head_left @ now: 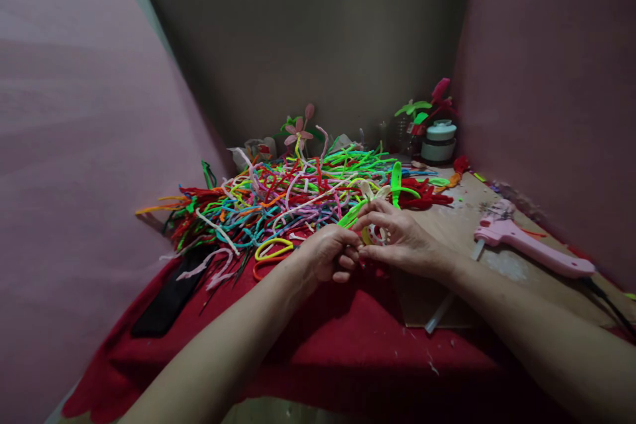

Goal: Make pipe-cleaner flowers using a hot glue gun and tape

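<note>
Two bare hands meet before you: your left hand curls its fingers inward, your right hand arches thumb and fingers towards its tips. Anything pinched is too small to tell. Fuzzy coloured stems heap just beyond, on red cloth.
</note>
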Motion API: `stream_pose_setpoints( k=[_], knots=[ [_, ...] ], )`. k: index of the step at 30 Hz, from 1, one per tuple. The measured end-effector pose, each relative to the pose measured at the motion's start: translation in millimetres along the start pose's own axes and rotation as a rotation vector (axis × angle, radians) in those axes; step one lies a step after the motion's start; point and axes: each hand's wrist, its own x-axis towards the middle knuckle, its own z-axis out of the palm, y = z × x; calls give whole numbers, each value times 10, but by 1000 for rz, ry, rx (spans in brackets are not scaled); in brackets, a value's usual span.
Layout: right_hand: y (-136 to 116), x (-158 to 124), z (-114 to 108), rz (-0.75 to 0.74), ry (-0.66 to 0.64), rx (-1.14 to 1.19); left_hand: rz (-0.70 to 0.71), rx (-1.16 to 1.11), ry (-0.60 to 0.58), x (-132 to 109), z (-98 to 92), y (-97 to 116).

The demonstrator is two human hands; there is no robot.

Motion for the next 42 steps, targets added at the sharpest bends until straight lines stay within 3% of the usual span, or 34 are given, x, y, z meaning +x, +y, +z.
stream_pose_setpoints(
  k=[4, 11, 14, 17, 20, 23, 28, 32, 35, 38, 42],
  knots=[
    [-43, 22, -33, 29, -18, 45, 109, 157, 125, -20, 45, -2],
    [-41, 14, -59, 95, -28, 49, 389, 501, 515, -48, -122, 66],
    [-44, 14, -70, 105, -34, 22, 629, 602, 664, -126, -139, 114],
    [-54, 21, -80, 105, -93, -17, 957, 728, 645, -196, -45, 156],
    [-57, 28, -104, 80, -140, -45, 1169, 889, 584, -196, 76, 182],
    [-35, 30, -168, 116, -234, -79, 1307, 973, 703, -149, 114, 190],
    [92, 1, -285, 225, -379, -278, 1337, 802, 888, -213, 28, 194],
    [174, -29, -295, 204, -510, -412, 1296, 611, 980, -401, 15, 181],
    [122, -12, -286, 186, -429, -392, 1263, 384, 1008, -485, 52, 173],
    [-22, 18, -235, 237, -313, -192, 1213, 124, 955, -492, 93, 189],
    [-181, -9, -2, 366, -328, 284, 1172, -209, 786, -439, 116, 235]
  ],
)
